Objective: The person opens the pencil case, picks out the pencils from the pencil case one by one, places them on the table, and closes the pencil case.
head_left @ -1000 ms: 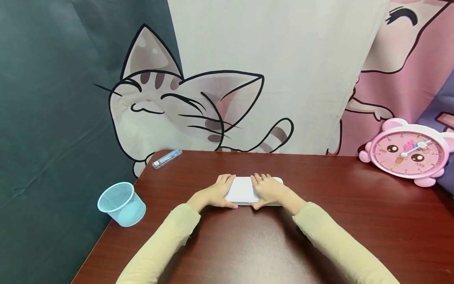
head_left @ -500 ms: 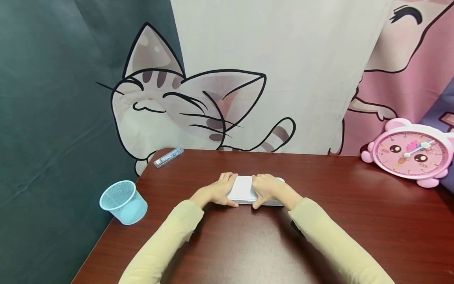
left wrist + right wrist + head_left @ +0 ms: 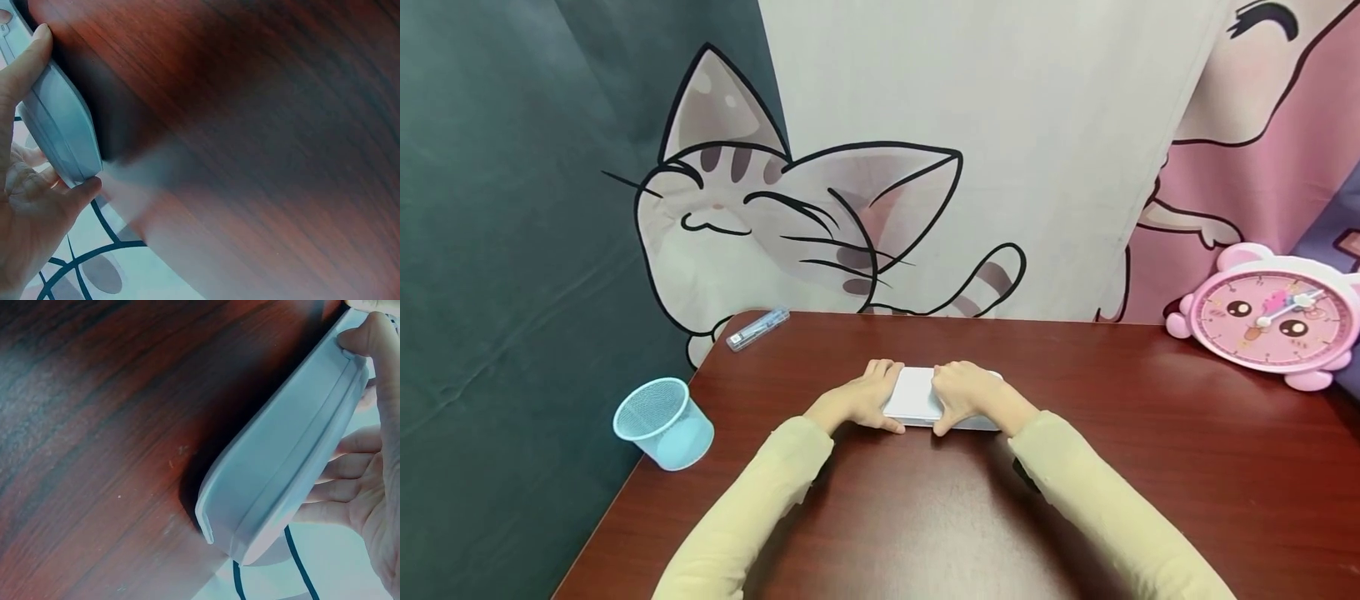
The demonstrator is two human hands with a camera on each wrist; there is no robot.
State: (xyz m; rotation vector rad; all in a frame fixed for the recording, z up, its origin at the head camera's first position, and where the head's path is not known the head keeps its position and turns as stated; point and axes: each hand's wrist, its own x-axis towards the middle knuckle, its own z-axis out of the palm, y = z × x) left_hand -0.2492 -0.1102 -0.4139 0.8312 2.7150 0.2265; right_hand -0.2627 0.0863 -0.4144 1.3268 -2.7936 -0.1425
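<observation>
A flat white case [image 3: 913, 393] with rounded ends lies on the table, with a seam running round its side. My left hand [image 3: 868, 397] grips its left end, thumb at the near side and fingers at the far side. On its right half, my right hand [image 3: 967, 396] holds on with the fingers bent over the top. The right wrist view shows that thumb [image 3: 356, 340] against a small tab at the seam of the case [image 3: 275, 444]. A latch-like detail shows beside the left thumb [image 3: 40, 44] in the left wrist view.
A light blue mesh basket [image 3: 676, 437] stands at the table's left edge. Near the far left corner lies a slim transparent box [image 3: 758, 329]. A pink animal-shaped clock [image 3: 1273, 319] is at the far right. Cartoon-printed cloth [image 3: 1037, 167] hangs behind the dark red table [image 3: 910, 517].
My right hand's fingers have bent more over the case, having lain flatter a second ago. The left hand keeps its place at the left end. The whole view has shifted slightly.
</observation>
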